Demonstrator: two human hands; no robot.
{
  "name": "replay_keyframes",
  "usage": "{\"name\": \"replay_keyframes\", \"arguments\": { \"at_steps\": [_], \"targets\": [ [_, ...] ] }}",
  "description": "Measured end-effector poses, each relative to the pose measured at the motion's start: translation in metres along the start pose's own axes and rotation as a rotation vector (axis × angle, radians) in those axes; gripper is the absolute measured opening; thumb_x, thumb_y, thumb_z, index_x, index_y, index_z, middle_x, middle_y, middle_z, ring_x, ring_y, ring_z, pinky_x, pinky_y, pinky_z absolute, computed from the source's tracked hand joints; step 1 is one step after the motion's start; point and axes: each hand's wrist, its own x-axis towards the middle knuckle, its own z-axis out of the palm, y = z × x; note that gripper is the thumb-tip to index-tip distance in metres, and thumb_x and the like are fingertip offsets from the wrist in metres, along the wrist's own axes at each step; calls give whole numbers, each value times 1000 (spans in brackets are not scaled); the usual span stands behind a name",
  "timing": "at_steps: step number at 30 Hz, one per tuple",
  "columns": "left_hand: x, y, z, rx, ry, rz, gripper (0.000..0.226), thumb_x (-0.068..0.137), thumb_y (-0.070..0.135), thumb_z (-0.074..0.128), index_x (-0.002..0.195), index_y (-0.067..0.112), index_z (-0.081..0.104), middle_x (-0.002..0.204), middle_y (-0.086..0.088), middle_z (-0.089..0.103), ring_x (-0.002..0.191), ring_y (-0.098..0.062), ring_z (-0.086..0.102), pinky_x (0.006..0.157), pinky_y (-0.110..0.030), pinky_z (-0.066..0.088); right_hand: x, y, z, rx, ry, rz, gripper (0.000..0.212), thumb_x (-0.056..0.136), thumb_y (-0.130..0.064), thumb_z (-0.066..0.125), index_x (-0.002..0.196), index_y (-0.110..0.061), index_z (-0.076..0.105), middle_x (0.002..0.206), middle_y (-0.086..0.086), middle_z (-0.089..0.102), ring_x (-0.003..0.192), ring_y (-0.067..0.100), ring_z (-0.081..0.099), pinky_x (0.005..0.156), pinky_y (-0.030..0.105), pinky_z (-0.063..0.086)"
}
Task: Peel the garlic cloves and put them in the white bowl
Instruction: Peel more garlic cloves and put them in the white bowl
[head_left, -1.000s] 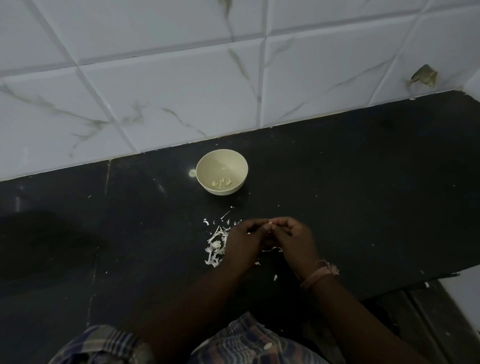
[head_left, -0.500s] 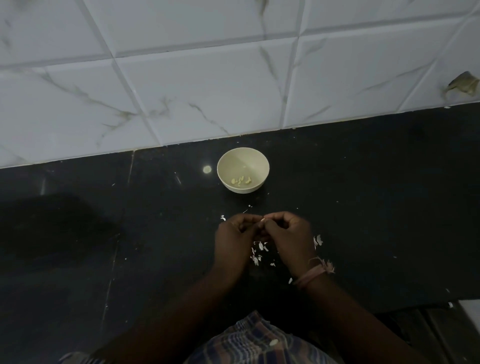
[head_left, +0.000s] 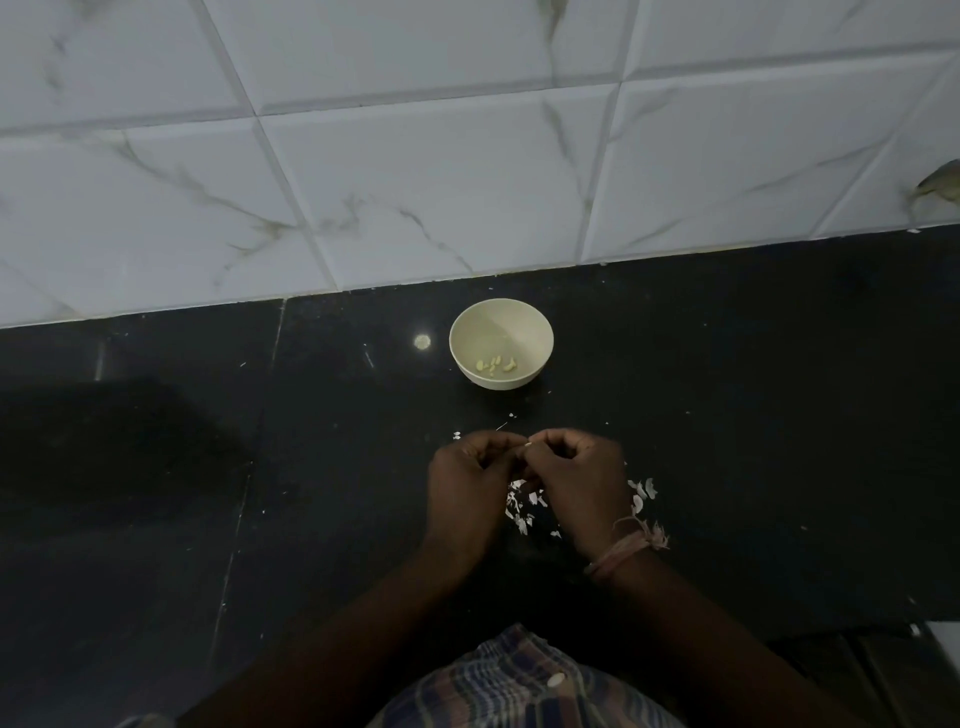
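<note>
Both hands together over the black countertop (head_left: 727, 415), knuckles up, fingers curled inward, fingertips meeting at centre.

Left hand (head_left: 467, 480): back of hand toward camera, fingers folded under, thumb and forefinger pinching toward the meeting point. Forearm running down and inward to the bottom of frame.

Right hand (head_left: 579, 480): same pose mirrored, fingers curled, tips pressed against the left's. Thread wristband (head_left: 626, 551) on the wrist, frayed end sticking out to the right. Forearm angled down-right.

Garlic clove (head_left: 528, 445): only a small pale speck visible between the two sets of fingertips, pinched from both sides. Mostly hidden by fingers; peeled or not, cannot tell.

White bowl (head_left: 501, 343): upright on the countertop, beyond the hands and slightly left of their meeting point, near the tiled wall (head_left: 415, 182), apart from both hands. A few peeled cloves (head_left: 496, 364) lying at the near side of its bottom.

Garlic skins (head_left: 522, 506): white flakes scattered on the countertop under and between the hands, another small cluster just right of the right hand, a few specks between hands and bowl.

Checked shirt (head_left: 519, 686) at bottom edge. Dim lighting, fine finger detail not resolvable.
</note>
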Motion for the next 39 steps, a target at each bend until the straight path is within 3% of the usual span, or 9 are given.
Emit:
{"name": "replay_keyframes", "arguments": {
  "at_steps": [6,9,14,24,26,29,34,36,39],
  "targets": [
    [2,-1,-2,-55,-24,-41,18,89,3,70,89,18,80,80,5,79,76,-9,76,68,-19,56,4,2,-2,46,-44,21,9,83,-1,71,79,-9,73,62,8,70,53,16,66,53,28,56],
    [3,-3,-4,-44,-8,-15,21,88,6,74,84,25,79,80,10,78,76,-5,74,68,-15,54,3,4,1,65,-59,55,8,85,-5,68,81,-10,73,64,13,70,55,21,63,58,35,54],
    [5,-4,-1,-131,-23,-49,17,92,3,69,93,17,80,83,5,79,79,-8,75,71,-17,55,8,7,5,166,-81,138,11,89,-4,63,85,-4,74,64,13,65,55,19,57,55,34,49],
    [11,-21,5,-458,-58,-176,12,95,7,67,105,6,75,99,-18,77,93,-33,74,89,-44,59,13,11,6,200,-107,184,11,92,-8,64,90,-2,73,64,13,64,54,19,56,54,32,49],
    [15,-24,7,-655,-41,-269,15,97,6,63,108,3,73,101,-19,75,93,-29,72,89,-40,59,13,16,5,198,-84,213,14,94,-9,62,90,-2,73,66,12,64,53,17,57,53,31,49],
    [21,-21,3,-825,-22,-401,15,99,3,57,106,2,71,95,-12,76,86,-18,74,77,-26,61,13,26,3,187,-59,260,13,94,-10,63,90,-2,72,67,12,66,53,15,60,55,31,52],
    [18,-23,-2,-787,-58,-441,20,99,6,60,115,3,71,98,-12,75,87,-17,75,73,-26,61,14,31,0,36,-28,137,14,93,-3,60,88,-9,71,76,11,75,70,30,74,71,42,62],
    [19,-23,-1,-758,-55,-437,21,99,4,59,116,1,71,98,-13,74,84,-16,74,74,-26,61,16,27,0,-52,-8,79,19,95,-6,56,85,-12,71,75,8,74,71,27,74,69,41,63],
    [21,-22,-2,-704,-53,-389,20,98,2,59,115,0,71,97,-15,74,81,-15,74,75,-24,61,19,23,0,-174,9,-14,14,94,-21,64,81,-18,70,70,1,72,64,13,70,67,36,60]
  ]
}}
